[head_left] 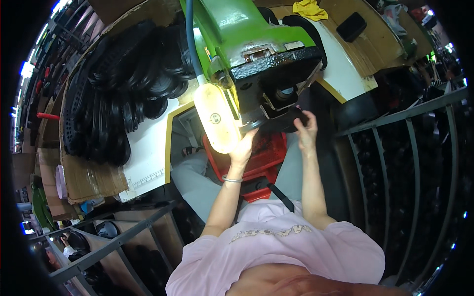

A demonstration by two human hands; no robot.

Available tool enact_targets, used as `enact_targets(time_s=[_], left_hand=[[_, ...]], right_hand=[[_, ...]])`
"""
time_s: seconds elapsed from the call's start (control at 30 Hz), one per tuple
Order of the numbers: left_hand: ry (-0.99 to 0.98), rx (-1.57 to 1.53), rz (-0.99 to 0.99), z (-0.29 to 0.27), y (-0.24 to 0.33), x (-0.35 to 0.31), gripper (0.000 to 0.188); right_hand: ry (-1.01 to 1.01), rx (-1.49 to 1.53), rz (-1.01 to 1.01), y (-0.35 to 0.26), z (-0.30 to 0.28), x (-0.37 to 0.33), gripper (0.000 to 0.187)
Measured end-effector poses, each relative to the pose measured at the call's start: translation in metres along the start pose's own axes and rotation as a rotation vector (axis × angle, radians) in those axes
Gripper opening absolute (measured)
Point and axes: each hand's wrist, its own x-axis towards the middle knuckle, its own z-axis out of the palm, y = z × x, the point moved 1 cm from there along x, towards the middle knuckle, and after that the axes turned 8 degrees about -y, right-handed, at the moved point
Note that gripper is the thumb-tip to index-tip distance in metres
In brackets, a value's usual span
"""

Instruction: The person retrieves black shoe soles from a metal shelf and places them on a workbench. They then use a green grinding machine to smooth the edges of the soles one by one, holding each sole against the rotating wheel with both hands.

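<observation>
A green machine [266,37] with a black head stands in front of me, its underside over my lap. Below the head is a black piece [276,122], probably a shoe sole like those in the box; much of it is in shadow. My left hand [243,149] grips its left end, with the fingers partly hidden by the glowing lamp [217,118]. At the other end, my right hand [307,132] has curled fingers against the piece's edge. Many black shoe soles [133,74] lie heaped in the cardboard box at the left.
Between my knees sits a red plastic basket [247,165]. A white tabletop [148,158] with yellow edging flanks the machine. At the back right, a cardboard box [375,37] holds a dark item near a yellow cloth [310,9]. Metal rails [412,143] run along both sides.
</observation>
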Motion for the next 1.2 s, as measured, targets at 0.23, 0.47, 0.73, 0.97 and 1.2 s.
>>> enact_targets(time_s=[0.23, 0.47, 0.73, 0.97, 1.2], left_hand=[[-0.006, 0.177, 0.101, 0.000, 0.033, 0.005, 0.044], [-0.017, -0.014, 0.062, -0.008, 0.046, 0.006, 0.047], [0.024, 0.057, 0.068, -0.057, 0.053, 0.004, 0.027], [-0.012, 0.172, 0.085, -0.080, 0.082, 0.004, 0.033], [0.087, 0.079, 0.066, -0.132, 0.075, -0.014, 0.022]], right_hand=[[0.090, -0.257, -0.222, -0.082, -0.017, 0.011, 0.052], [0.066, -0.478, -0.321, -0.100, -0.017, 0.014, 0.053], [-0.025, -0.616, -0.542, -0.159, 0.042, 0.003, 0.056], [-0.101, -0.645, -0.625, -0.160, 0.072, -0.013, 0.061], [-0.163, -0.644, -0.742, -0.142, 0.099, -0.026, 0.063]])
